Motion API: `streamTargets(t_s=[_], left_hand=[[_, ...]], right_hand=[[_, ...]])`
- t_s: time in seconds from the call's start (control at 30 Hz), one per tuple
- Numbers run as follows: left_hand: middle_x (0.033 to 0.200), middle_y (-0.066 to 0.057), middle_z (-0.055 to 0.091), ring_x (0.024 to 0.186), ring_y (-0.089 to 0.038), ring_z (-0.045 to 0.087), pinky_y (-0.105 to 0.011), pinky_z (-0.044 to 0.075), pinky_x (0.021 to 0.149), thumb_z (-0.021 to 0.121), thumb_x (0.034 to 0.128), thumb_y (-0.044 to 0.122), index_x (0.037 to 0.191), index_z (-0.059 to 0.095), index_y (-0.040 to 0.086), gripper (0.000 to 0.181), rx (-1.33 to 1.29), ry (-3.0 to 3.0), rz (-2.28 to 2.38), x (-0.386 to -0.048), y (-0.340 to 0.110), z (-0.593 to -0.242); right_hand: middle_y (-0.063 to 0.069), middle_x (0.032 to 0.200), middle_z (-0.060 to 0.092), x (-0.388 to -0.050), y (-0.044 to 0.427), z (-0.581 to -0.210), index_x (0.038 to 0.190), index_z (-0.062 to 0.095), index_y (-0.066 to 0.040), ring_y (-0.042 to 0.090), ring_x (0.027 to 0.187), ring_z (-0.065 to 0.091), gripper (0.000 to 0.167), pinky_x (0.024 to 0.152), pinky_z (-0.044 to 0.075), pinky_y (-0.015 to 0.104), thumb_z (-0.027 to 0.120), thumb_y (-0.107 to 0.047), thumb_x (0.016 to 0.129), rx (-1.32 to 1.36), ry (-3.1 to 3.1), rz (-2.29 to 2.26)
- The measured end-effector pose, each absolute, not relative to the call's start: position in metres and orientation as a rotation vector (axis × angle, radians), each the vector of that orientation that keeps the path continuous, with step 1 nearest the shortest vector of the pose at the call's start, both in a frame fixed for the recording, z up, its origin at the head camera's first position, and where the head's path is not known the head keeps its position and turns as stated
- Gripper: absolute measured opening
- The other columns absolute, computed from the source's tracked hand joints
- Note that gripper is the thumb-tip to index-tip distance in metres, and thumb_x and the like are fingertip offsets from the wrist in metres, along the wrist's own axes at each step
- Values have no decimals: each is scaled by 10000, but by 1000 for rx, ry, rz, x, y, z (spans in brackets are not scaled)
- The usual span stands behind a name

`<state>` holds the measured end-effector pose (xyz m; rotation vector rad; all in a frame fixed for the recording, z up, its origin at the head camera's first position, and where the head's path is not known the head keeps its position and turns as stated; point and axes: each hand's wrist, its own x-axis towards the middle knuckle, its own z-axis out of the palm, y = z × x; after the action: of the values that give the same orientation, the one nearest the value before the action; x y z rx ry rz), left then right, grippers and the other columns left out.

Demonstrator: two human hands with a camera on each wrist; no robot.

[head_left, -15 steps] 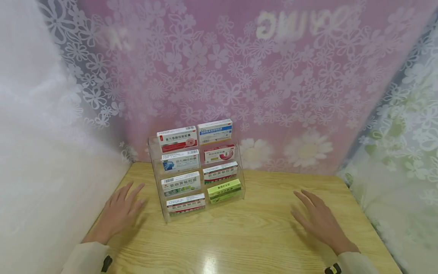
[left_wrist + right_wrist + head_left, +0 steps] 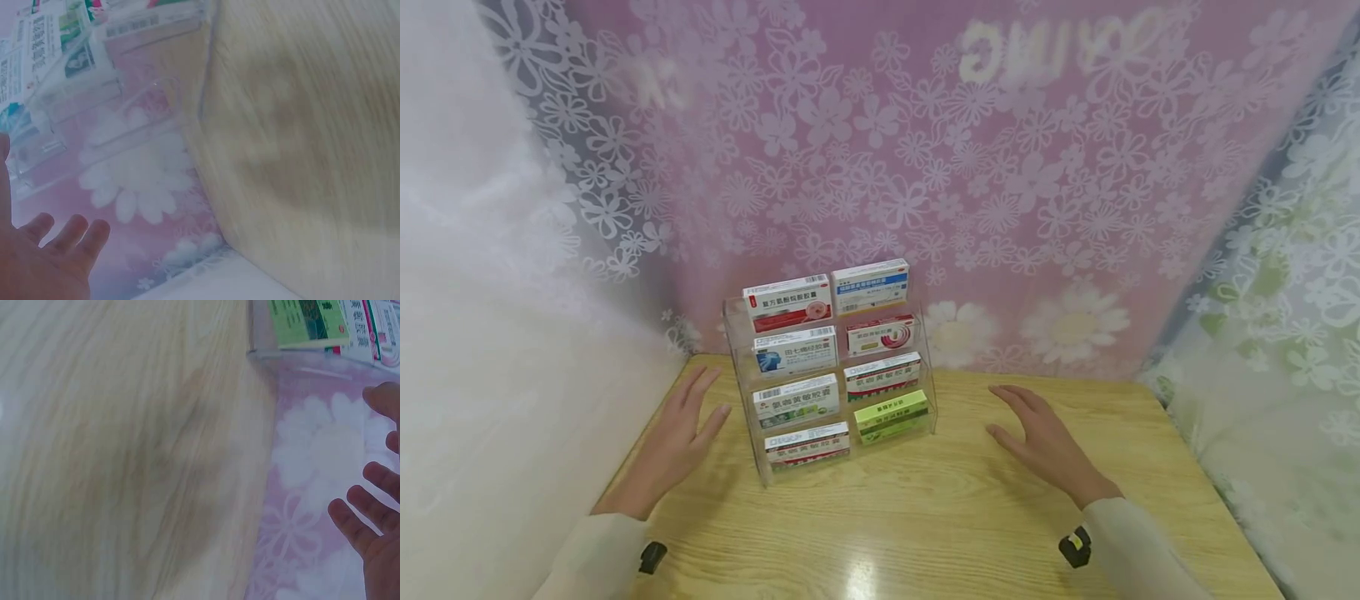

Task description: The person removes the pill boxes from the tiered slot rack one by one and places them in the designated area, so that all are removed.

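Note:
A clear stepped rack stands on the wooden table, holding medicine boxes in two columns. The top boxes are a red-and-white one and a blue-and-white one; a green box sits at the lower right, also seen in the right wrist view as a green box. My left hand is just left of the rack, fingers spread, touching no box. To the right of the rack, separated by a gap, my right hand has its fingers extended and holds nothing.
The light wooden table reaches a pink floral curtain behind the rack. A white sheet hangs on the left, and a white floral sheet on the right.
My right hand has moved left, closer to the rack. My left hand has shifted slightly toward the rack and farther up the view. The rack and its boxes look unmoved.

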<state>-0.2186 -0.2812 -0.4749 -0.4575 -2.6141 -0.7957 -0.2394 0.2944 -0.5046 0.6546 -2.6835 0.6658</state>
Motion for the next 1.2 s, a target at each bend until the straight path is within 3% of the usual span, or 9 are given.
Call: streamTargets(t_s=[0.27,0.43,0.53,0.63,0.87,1.07,1.2], left_hand=[[1746,-300,255,1538,-610,350,-866,421,1092,606,1134,202,1672,379,158,585,-497,-2617,-849,-218,-260,-466],[1750,-282,252,1423,-571,530,-749,559,1043,617,1133,211,1681,369,168,602,-499,-2625,-910,-221,-254,-474],[1743,-285,266,1393,-539,570,-681,581,1068,634,1125,190,1684,363,159,622,-504,-2606,-958,-225,-250,-481],[1741,-298,269,1445,-532,518,-649,563,1106,642,1119,154,1686,345,133,641,-521,-2582,-989,-227,-246,-486],[1749,-317,231,1433,-550,521,-646,569,1096,644,1110,104,1685,329,103,656,-501,-2562,-1030,-229,-244,-493],[1743,-320,239,1419,-558,531,-637,587,1069,657,1100,88,1676,339,89,659,-509,-2541,-1031,-230,-244,-493],[1753,-312,223,1430,-562,518,-642,581,1078,648,1109,109,1684,333,102,656,-509,-2550,-1057,-230,-244,-493]], right_hand=[[179,1554,571,-260,251,-497,1604,515,-81,418,1400,577,660,1073,577,640,790,-249,1028,777,-2644,724],[147,1549,577,-269,227,-498,1608,520,-95,385,1373,613,635,1026,640,557,775,-224,1041,764,-2679,933],[140,1540,586,-272,215,-500,1611,525,-111,359,1387,611,622,1048,637,533,769,-189,1044,786,-2693,1031],[125,1523,602,-275,206,-502,1598,546,-115,334,1389,596,599,1029,643,509,767,-161,1043,834,-2695,1017],[91,1493,642,-279,193,-505,1512,644,-99,344,1391,575,509,1136,546,576,784,-120,1023,877,-2677,762],[92,1257,670,-282,180,-504,1365,743,-89,281,1169,628,346,933,591,458,756,-36,1023,928,-2594,643],[90,1184,680,-283,177,-506,1239,779,-91,270,1095,619,261,857,578,433,768,9,998,955,-2530,598]])
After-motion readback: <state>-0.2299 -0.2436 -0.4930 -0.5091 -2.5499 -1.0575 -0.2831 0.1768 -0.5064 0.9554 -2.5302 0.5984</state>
